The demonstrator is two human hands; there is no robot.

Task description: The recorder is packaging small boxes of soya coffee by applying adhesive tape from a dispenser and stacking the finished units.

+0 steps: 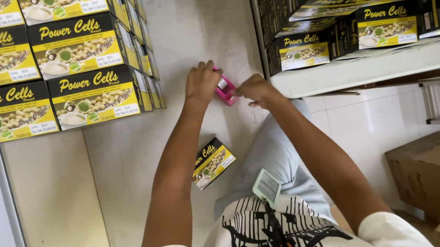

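Left hand (201, 83): curled over the top of a pink stamper (225, 89), which is grasped and pressed down against the worktop (120, 156).
Right hand (257, 90): set just beside the stamper, fingers bent; whether it is gripped from this side cannot be told.
Stamper: held between both hands, near the shelf (363, 70) edge, likely steadied there for control.
Loose box (212, 162): laid tilted on the worktop beside the left forearm, within easy reach.
Stacked boxes (42, 63): ranged in rows at upper left, faces upward, so labels can be seen.

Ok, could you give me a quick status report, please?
Left hand gripping pink tool. Right hand at its other end. Small box lies apart, nothing in the way.
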